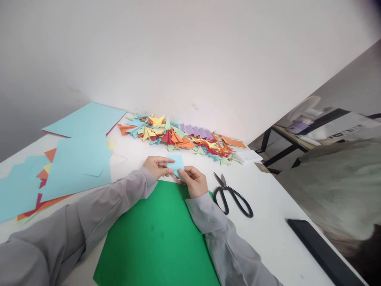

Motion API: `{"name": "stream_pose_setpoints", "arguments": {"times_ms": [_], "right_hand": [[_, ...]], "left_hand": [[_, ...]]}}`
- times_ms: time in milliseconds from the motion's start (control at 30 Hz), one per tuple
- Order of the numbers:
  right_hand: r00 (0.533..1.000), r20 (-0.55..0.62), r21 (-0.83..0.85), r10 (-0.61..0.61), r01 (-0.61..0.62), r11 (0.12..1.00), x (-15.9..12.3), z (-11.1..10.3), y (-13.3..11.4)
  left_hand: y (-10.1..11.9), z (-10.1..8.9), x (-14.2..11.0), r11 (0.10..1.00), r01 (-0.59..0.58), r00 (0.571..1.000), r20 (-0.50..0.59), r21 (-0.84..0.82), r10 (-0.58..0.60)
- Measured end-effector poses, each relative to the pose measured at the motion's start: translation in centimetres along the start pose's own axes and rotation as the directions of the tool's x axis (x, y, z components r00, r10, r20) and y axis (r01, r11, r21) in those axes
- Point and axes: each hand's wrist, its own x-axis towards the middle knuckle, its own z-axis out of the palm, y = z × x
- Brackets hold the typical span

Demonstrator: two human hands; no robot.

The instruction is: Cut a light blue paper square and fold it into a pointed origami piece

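Observation:
A small light-blue piece of paper (176, 162) is held up between my two hands, just past the far edge of a green sheet (157, 234). My left hand (157, 167) pinches its left side between thumb and fingers. At its lower right, my right hand (194, 180) grips it with the thumb in front and the fingers curled behind. Black-handled scissors (228, 192) lie with parted blades to the right of my right hand. Part of the paper is hidden by my fingers.
Along the wall lies a long pile of folded paper planes (169, 133) in many colours. Light-blue sheets (80, 167) and coloured scraps cover the left side. A black flat bar (315, 246) lies near the right table edge. Beyond it stands a shelf (279, 147).

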Motion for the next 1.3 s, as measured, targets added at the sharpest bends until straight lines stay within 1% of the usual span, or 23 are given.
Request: {"name": "stream_pose_setpoints", "arguments": {"times_ms": [67,267,367,467,567,733,833,1000,1100,1300], "right_hand": [[1.000,-0.017,0.015,-0.004,0.004,1.000,-0.01,0.06,0.02],[1.000,-0.012,0.073,-0.015,0.016,0.997,0.02,0.10,0.03],[0.999,-0.044,0.073,-0.003,0.007,0.997,0.03,0.07,-0.01],[0.998,-0.059,0.061,0.005,-0.001,0.998,0.00,0.05,-0.08],[0.998,-0.056,0.047,0.008,-0.006,0.999,-0.08,0.06,-0.18],[0.999,-0.053,0.037,-0.002,0.004,0.999,-0.17,0.09,-0.30],[0.999,-0.051,0.036,-0.001,0.002,0.999,-0.15,0.10,-0.23],[0.999,-0.043,0.052,-0.002,0.004,0.999,-0.09,0.02,-0.03],[1.000,-0.025,0.071,-0.004,0.006,0.997,-0.04,-0.05,0.03],[1.000,-0.009,0.017,-0.028,0.029,0.999,-0.03,-0.01,0.00]], "left_hand": [[-0.02,0.03,0.00,1.000,-0.003,1.000,0.001,0.004,0.003],[-0.28,-0.10,0.08,1.000,-0.004,1.000,0.023,0.009,0.004],[-0.24,-0.14,-0.04,1.000,-0.017,0.999,0.041,0.010,0.016],[-0.14,-0.09,-0.11,1.000,-0.014,1.000,0.024,0.011,0.014],[-0.18,-0.06,-0.01,1.000,0.006,1.000,0.016,0.024,-0.006],[-0.37,-0.17,0.19,1.000,0.002,1.000,0.024,0.023,-0.002],[-0.29,-0.19,0.19,1.000,0.030,0.999,0.019,0.006,-0.030],[0.12,-0.05,0.04,0.998,0.063,0.997,0.052,-0.016,-0.062],[0.25,0.03,-0.04,0.997,0.072,0.996,0.059,0.001,-0.072],[0.02,0.10,-0.10,0.995,0.085,0.994,0.060,0.059,-0.088]]}}
